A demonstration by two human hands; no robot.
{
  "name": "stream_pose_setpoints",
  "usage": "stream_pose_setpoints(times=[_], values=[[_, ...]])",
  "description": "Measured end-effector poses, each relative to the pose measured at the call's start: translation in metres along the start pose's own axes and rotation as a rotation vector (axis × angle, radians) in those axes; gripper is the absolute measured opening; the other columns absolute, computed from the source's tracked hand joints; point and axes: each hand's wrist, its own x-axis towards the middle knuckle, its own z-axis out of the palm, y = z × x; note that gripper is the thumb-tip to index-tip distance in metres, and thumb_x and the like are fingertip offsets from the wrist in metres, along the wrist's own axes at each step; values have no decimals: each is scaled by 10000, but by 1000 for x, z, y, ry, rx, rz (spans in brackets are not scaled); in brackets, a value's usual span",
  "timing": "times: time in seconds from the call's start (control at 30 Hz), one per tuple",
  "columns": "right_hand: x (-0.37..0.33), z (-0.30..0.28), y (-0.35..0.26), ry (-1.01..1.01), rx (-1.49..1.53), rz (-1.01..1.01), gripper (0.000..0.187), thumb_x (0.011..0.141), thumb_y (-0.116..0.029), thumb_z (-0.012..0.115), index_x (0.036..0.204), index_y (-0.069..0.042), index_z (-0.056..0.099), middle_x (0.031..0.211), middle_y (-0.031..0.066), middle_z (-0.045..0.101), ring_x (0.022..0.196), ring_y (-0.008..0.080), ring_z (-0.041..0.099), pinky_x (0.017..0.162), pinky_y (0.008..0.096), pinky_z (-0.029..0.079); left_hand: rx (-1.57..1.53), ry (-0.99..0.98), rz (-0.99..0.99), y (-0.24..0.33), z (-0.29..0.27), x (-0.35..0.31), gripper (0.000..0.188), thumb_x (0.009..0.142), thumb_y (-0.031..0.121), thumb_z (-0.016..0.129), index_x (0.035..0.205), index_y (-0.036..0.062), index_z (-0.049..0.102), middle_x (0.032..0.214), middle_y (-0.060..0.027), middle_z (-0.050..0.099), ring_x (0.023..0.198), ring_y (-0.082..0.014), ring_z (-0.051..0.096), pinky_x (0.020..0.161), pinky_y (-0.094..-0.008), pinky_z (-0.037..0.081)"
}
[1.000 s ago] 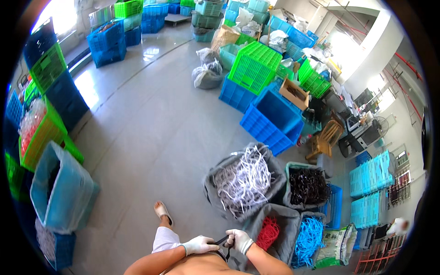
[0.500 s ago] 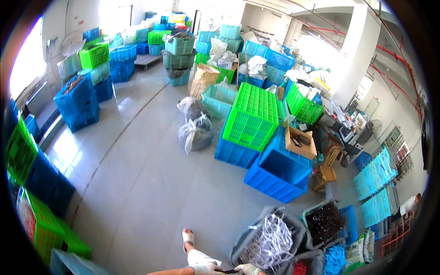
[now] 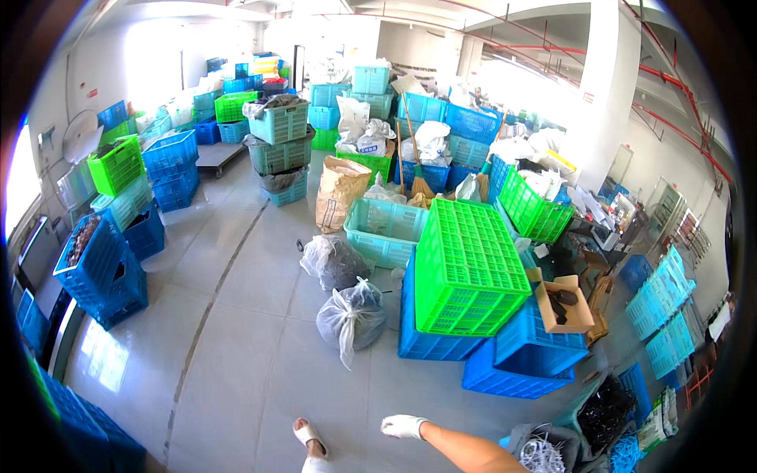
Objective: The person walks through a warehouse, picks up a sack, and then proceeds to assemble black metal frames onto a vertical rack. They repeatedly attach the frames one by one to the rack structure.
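My right hand (image 3: 404,426), in a white glove, reaches in from the lower right on a bare forearm. It hangs over the grey floor and touches nothing that shows. Its fingers are small and blurred, so I cannot make out whether they are curled round anything. My left hand is out of the picture. Nearest ahead lies a tied clear bag with dark contents (image 3: 352,317), and a second such bag (image 3: 335,262) is behind it. To the right of these, a bright green crate (image 3: 473,268) lies on top of a blue crate (image 3: 430,335).
An open blue crate (image 3: 520,370) and a cardboard box with dark items (image 3: 564,306) stand right. Lined bins of black strips (image 3: 605,410) and white strips (image 3: 542,456) are at the lower right. Blue crates (image 3: 102,272) line the left. A teal crate (image 3: 386,244) and paper sack (image 3: 341,193) are ahead.
Both gloved hands were together on a dark thing; now only the right shows, with no dark thing visible. The view has moved forward, bringing the bags and green crate closer.
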Motion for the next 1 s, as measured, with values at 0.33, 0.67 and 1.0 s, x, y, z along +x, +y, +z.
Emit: stream_pose_setpoints(times=[0.33,0.67,1.0], values=[[115,51,31,-665,565,365,350,779,-190,697,1101,-59,655,1057,77,663,926,207,600,816,414,475,-408,-123,377,144,-426,195,337,889,310,557,1097,58,640,863,-104,699,860,-261,646,766,-399,515],[373,-127,-68,-596,748,408,267,805,-243,682,976,-38,699,955,74,693,820,174,620,749,361,494,-609,-167,276,163,-679,399,341,890,316,559,1098,57,638,859,-104,698,856,-262,645,764,-400,514],[561,-456,-375,-630,403,-154,139,825,-177,574,886,-65,629,722,55,614,648,189,594,556,383,459,-751,-187,211,138,-942,586,345,891,321,561,1099,56,636,854,-103,697,852,-263,645,762,-400,514]])
